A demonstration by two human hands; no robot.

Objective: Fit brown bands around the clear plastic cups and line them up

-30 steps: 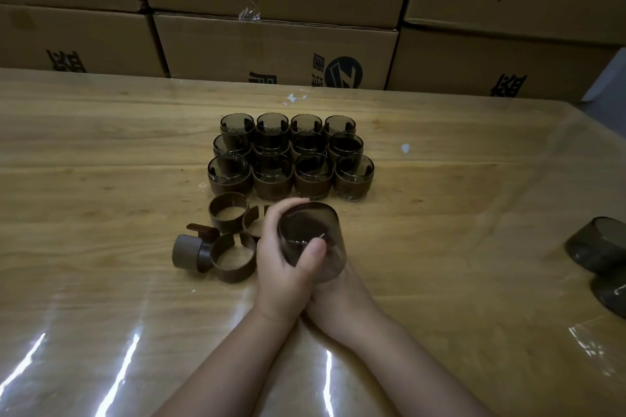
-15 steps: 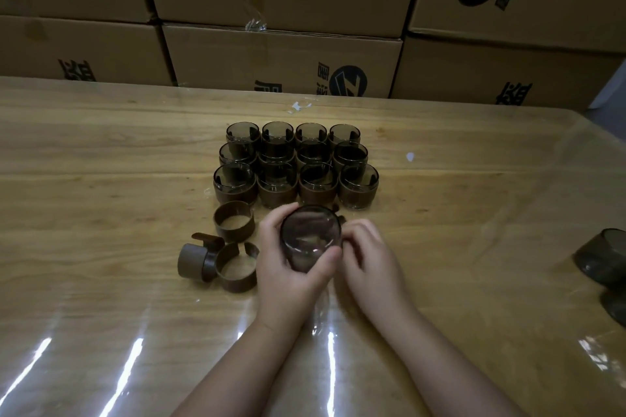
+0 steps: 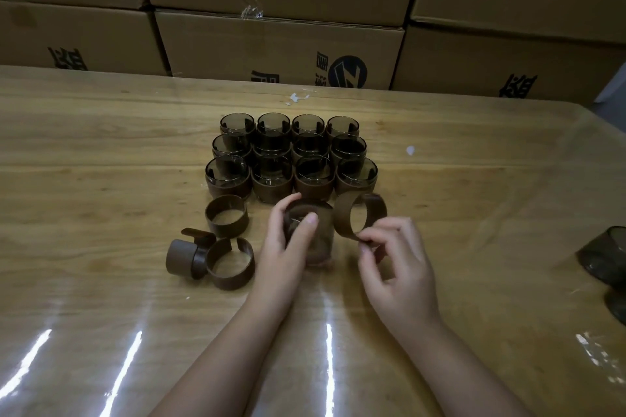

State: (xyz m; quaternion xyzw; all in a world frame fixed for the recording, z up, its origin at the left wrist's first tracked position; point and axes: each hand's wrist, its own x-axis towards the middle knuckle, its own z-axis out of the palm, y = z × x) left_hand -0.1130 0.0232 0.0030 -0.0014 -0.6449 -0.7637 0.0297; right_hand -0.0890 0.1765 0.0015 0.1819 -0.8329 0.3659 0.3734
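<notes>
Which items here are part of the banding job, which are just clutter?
In play: cup in left hand; brown band in right hand; loose bands; banded cups; unbanded cups.
Lying about: cardboard boxes; white scrap.

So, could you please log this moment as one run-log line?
left hand: holds clear plastic cup | right hand: pinches open brown band beside cup | band: not yet fitted | banded cups: lined up behind

Dim warm light, white glare streaks on glossy table (image 3: pixel 101 145), bowed wide-angle edges, hands perhaps slightly blurred
</notes>
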